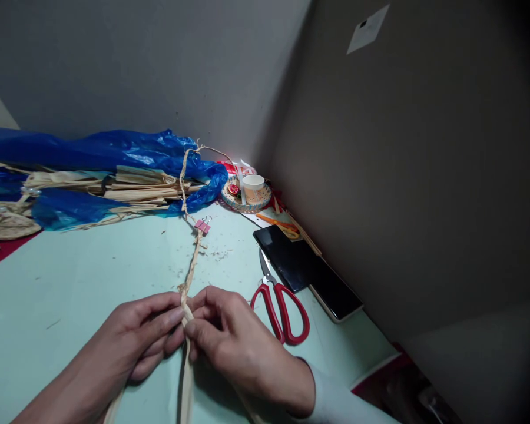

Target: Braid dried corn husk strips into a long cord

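A braided straw cord (pixel 189 277) is pinched between the closed fingers of the left hand (pixel 143 335) and right hand (pixel 229 338) on the near worktop (pixel 92 265); red scissors (pixel 282 309) lie just right.

— What couldn't you make out?

— My left hand (pixel 136 335) and right hand (pixel 234 341) covered the braided straw strip (pixel 193 265) where they pinched it, and its loose ends ran off the bottom edge. The blue plastic bag (pixel 92 153) was cut off at the left.

— And the corner?

— The clutter by the paper cup (pixel 252 182) was too small to tell; the phone (pixel 309 271) partly hid the scissors' (pixel 278 306) blades.
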`<state>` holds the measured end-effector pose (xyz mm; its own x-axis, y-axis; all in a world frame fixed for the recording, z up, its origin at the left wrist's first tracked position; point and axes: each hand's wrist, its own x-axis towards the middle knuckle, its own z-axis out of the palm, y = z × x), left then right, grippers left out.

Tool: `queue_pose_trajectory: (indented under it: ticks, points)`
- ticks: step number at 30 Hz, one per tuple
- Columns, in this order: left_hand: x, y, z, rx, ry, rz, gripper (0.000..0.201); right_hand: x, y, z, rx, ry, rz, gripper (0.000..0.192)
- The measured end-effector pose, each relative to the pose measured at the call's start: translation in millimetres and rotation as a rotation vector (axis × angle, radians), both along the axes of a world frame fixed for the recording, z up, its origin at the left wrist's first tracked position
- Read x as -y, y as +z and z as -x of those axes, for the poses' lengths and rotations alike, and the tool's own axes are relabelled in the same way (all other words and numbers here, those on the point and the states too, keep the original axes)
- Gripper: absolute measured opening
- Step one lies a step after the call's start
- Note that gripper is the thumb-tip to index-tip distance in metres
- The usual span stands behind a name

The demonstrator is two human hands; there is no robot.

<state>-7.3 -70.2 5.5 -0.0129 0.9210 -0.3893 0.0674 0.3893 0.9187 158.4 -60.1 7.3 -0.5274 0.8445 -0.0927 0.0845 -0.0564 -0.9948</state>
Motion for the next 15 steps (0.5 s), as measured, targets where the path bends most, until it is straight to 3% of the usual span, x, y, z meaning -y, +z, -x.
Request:
queue_pose_trajectory:
  ticks: [4, 9, 15]
  points:
    - [6.6, -8.6, 7.4, -0.056, 0.031, -0.035, 0.027, 8.4, 8.2, -6.0, 0.293, -0.015, -0.308, 0.014]
    - [4.9, -20.4, 13.0, -0.127, 0.069, -0.151, 0.019, 15.3, 6.6, -3.6, 0.591, -0.056, -0.535, 0.014]
    - [6.8, -10.7, 9.1, -0.117, 0.075, -0.141, 0.02, 14.2, -3.7, 3.0, 0.665, -0.141, -0.95, 0.01]
